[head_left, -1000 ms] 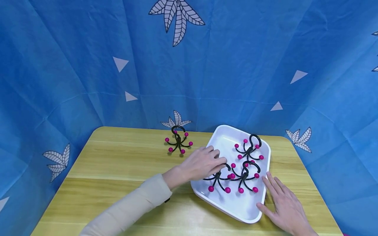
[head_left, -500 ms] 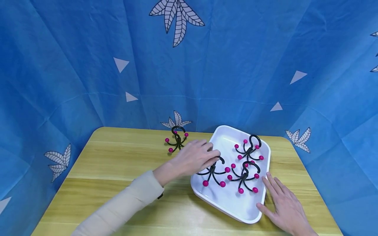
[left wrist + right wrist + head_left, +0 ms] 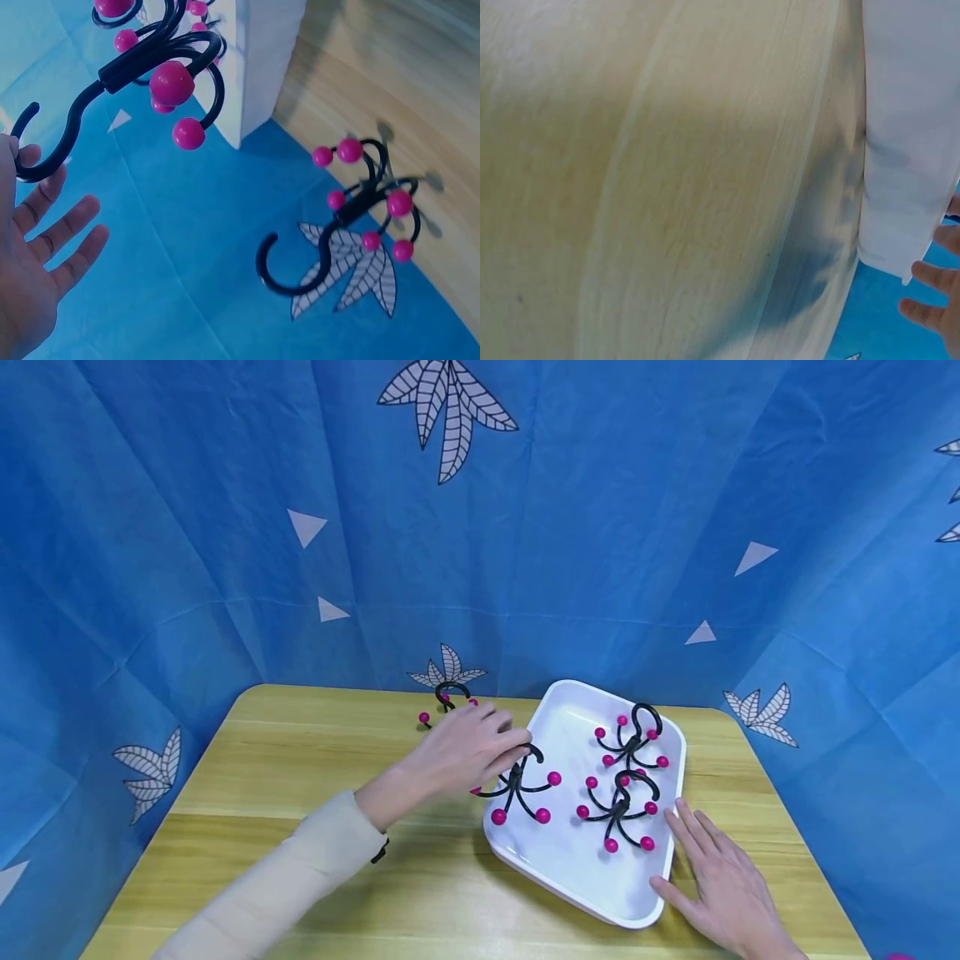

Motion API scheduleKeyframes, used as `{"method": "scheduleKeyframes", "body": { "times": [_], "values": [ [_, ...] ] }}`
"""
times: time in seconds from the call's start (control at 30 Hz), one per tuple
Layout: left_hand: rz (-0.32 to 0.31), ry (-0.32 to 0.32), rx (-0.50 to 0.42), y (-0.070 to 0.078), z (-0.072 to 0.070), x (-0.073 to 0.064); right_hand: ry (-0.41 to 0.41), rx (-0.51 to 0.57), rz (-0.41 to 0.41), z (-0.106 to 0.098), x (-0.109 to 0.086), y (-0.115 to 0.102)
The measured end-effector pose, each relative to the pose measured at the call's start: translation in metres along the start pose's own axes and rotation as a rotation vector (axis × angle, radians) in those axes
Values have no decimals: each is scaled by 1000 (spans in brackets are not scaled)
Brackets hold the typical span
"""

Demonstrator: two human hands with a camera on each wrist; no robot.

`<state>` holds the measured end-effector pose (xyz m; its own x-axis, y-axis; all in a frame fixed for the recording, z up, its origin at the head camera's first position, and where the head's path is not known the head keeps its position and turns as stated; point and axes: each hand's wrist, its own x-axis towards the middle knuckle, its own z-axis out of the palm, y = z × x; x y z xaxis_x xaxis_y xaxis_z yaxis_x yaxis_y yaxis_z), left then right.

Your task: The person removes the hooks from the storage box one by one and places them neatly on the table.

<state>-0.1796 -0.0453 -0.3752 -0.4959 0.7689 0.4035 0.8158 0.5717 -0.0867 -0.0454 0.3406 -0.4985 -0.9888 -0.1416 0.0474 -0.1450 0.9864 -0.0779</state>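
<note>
Thumb and index finger of my left hand [image 3: 463, 750] pinch the curved top of a black hanging hook [image 3: 515, 779], whose several arms end in pink balls. It hangs over the left rim of the white tray [image 3: 558, 868]. Two matching hooks stand inside the tray, a rear hook [image 3: 633, 745] and a front hook [image 3: 620, 807]. My right hand [image 3: 718, 878] lies with straight fingers against the tray's right rim. In the left wrist view, another such hook [image 3: 360, 206] stands on the table; my left hand partly hides it in the head view.
The wooden table [image 3: 285, 793] reaches back to a blue cloth [image 3: 600, 527] with white leaf prints, which also hangs at both sides. A dark strap piece [image 3: 380, 851] shows below my left sleeve [image 3: 300, 868].
My left hand has carried the pinched hook leftward and slightly back, from over the tray's middle to its left rim. It now covers part of the table's hook. My right hand stays put.
</note>
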Motion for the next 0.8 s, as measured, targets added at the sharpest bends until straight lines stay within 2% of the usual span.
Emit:
{"method": "scheduleKeyframes", "body": {
  "times": [0.33, 0.6, 0.8],
  "values": [
    [-63, 18, 8, -22, -20, -20, -2, -6, 6, 2, 0, 0],
    [-82, 38, 26, -42, -28, -36, -6, -7, 14, 3, -1, 0],
    [-120, 27, 40, -58, -39, -44, -4, -8, 7, 1, 0, 0]
  ]
}}
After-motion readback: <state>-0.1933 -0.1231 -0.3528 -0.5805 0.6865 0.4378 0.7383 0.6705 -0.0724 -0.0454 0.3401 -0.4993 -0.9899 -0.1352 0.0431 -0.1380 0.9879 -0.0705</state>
